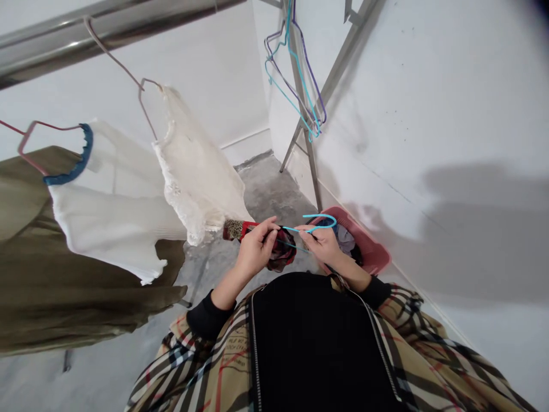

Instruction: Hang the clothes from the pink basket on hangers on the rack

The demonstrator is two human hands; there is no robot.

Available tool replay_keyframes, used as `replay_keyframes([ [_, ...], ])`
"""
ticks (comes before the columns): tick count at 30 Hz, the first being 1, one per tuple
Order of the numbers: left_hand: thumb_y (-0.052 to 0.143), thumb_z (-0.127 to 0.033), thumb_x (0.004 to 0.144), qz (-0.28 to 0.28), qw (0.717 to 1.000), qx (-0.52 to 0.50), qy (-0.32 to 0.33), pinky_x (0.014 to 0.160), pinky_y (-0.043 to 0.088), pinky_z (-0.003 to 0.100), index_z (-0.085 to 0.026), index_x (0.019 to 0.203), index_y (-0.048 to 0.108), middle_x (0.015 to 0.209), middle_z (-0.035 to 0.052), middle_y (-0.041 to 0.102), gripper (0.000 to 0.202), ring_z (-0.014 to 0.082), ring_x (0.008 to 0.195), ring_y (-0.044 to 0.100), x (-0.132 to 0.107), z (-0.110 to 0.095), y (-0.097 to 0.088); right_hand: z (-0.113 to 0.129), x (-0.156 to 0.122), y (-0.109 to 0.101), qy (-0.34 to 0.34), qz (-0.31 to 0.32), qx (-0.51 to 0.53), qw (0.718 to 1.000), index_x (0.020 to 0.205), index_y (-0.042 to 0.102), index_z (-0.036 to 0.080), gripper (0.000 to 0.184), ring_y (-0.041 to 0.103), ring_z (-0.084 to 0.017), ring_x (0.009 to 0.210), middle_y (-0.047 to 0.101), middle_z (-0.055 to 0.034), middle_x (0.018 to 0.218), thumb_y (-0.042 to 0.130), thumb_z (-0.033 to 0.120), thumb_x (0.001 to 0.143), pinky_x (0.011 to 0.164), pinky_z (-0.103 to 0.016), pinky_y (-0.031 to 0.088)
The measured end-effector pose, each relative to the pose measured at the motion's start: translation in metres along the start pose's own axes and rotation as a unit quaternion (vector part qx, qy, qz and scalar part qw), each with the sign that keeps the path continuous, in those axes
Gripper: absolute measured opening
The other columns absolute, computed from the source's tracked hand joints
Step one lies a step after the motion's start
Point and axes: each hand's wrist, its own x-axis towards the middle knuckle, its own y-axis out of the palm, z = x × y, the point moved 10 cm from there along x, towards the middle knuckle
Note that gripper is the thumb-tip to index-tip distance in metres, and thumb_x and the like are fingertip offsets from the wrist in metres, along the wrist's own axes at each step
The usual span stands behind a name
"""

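Note:
In front of my chest, my right hand point(322, 245) grips a light-blue clothes hanger point(328, 217) just below its hook. The hook points up and to the left. My left hand point(256, 249) pinches the edge of a dark red-and-black garment point(281, 252), with the hanger's left arm reaching to these fingers. A thin blue line of the hanger crosses in front of the garment. Part of the garment hangs below, between my hands. A leopard-print piece with a red edge point(235, 229) shows just left of my left hand.
A pink basket point(377, 254) of clothes stands by the wall at right. From a metal rail point(55, 43) hang a cream lace top point(201, 160), a white top with blue collar point(111, 206) and an olive garment point(26, 274). Bare hangers point(309, 80) hang on the rack's frame.

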Motion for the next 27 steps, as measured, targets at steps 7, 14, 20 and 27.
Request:
replay_keyframes([
  [7, 0.055, -0.027, 0.093, 0.004, 0.899, 0.384, 0.210, 0.070, 0.048, 0.027, -0.025, 0.093, 0.070, 0.096, 0.0017, 0.077, 0.015, 0.0167, 0.078, 0.068, -0.009, -0.062, -0.012, 0.022, 0.005, -0.013, -0.122, -0.009, -0.023, 0.992, 0.086, 0.075, 0.022, 0.028, 0.071, -0.016, 0.072, 0.077, -0.0039, 0.083, 0.053, 0.036, 0.094, 0.075, -0.028, 0.056],
  [14, 0.059, -0.034, 0.092, -0.009, 0.876, 0.431, 0.218, 0.058, 0.039, 0.027, -0.027, 0.100, 0.073, 0.074, 0.0006, 0.074, 0.019, 0.0159, 0.067, 0.063, -0.003, -0.070, -0.021, 0.012, 0.012, -0.024, -0.079, -0.049, -0.057, 0.994, 0.098, 0.073, 0.021, 0.023, 0.065, -0.016, 0.075, 0.071, -0.0047, 0.087, 0.058, 0.037, 0.092, 0.069, -0.029, 0.053],
  [20, 0.058, -0.031, 0.093, -0.078, 0.912, 0.371, 0.158, 0.054, 0.038, 0.022, -0.025, 0.100, 0.075, 0.078, 0.0003, 0.074, 0.020, 0.0122, 0.068, 0.066, -0.008, -0.063, -0.047, -0.019, -0.036, -0.048, -0.051, -0.254, -0.123, 0.958, 0.090, 0.065, 0.021, 0.007, 0.060, -0.019, 0.085, 0.063, -0.0053, 0.087, 0.063, 0.026, 0.086, 0.081, -0.036, 0.051],
  [27, 0.060, -0.026, 0.091, -0.066, 0.938, 0.289, 0.181, 0.056, 0.042, 0.018, -0.022, 0.101, 0.075, 0.072, -0.0004, 0.070, 0.018, 0.0091, 0.062, 0.064, -0.010, -0.078, -0.043, -0.111, -0.034, 0.037, 0.085, 0.022, -0.062, 0.994, 0.101, 0.067, 0.020, 0.022, 0.061, -0.022, 0.098, 0.068, -0.0084, 0.102, 0.063, 0.037, 0.088, 0.091, -0.042, 0.050],
])
